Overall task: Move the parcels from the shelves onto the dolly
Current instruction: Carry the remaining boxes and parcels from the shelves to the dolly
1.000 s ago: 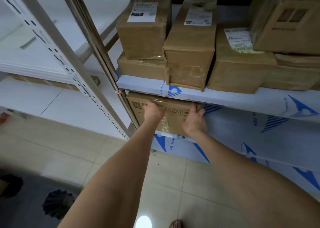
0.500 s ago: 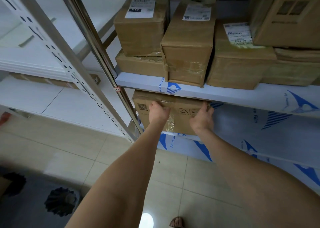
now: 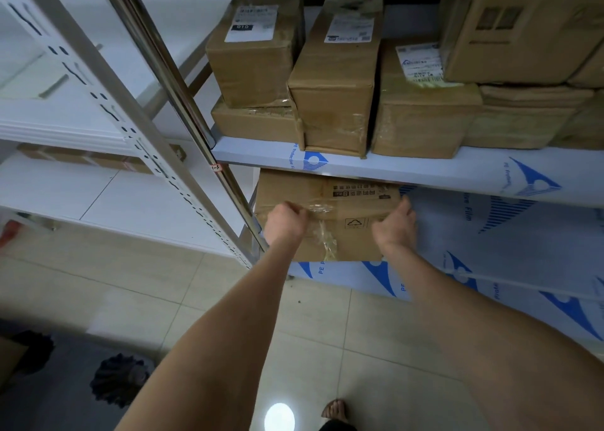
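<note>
A taped cardboard parcel [image 3: 340, 208] sits on the bottom shelf [image 3: 490, 267], sticking out past the front edge of the shelf above [image 3: 425, 172]. My left hand [image 3: 285, 222] grips the parcel's top front edge at its left. My right hand [image 3: 397, 225] holds its right front corner, fingers wrapped round the side. On the upper shelf stand several more brown parcels, among them a labelled one [image 3: 258, 54] on a flat box [image 3: 255, 123] and a tall one [image 3: 340, 80]. The dolly is not in view.
A steel post [image 3: 183, 103] and a white perforated upright [image 3: 114, 113] of a neighbouring white rack [image 3: 65, 126] rise just left of the parcel. Beige floor tiles lie below. A dark wheel-like object [image 3: 117, 380] rests at the bottom left. My foot [image 3: 335, 409] shows at the bottom.
The parcel has slid forward out of the bottom shelf, showing more of its top face. Both hands came toward me with it.
</note>
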A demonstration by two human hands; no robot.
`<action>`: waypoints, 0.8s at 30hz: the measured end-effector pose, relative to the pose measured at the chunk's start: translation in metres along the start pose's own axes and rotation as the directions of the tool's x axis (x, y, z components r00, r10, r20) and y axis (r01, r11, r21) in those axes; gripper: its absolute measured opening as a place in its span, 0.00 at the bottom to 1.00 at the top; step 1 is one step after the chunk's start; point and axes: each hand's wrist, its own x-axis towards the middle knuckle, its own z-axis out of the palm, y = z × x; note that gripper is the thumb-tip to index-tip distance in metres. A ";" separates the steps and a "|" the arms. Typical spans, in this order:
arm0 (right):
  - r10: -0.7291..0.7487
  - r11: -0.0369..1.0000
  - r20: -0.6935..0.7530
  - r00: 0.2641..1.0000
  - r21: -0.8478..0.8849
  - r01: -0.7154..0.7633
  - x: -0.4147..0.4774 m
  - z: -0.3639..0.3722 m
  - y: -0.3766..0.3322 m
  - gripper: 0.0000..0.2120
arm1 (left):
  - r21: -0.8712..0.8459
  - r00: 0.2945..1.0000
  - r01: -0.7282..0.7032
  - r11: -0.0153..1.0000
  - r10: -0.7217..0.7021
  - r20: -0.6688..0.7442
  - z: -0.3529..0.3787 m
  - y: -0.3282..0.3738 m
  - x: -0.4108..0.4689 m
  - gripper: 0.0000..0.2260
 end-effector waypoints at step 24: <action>0.276 0.961 0.036 0.960 0.019 -0.277 -0.073 -0.055 0.054 0.28 | -0.016 0.920 0.348 0.937 -0.339 0.195 -0.010 -0.064 -0.058 0.39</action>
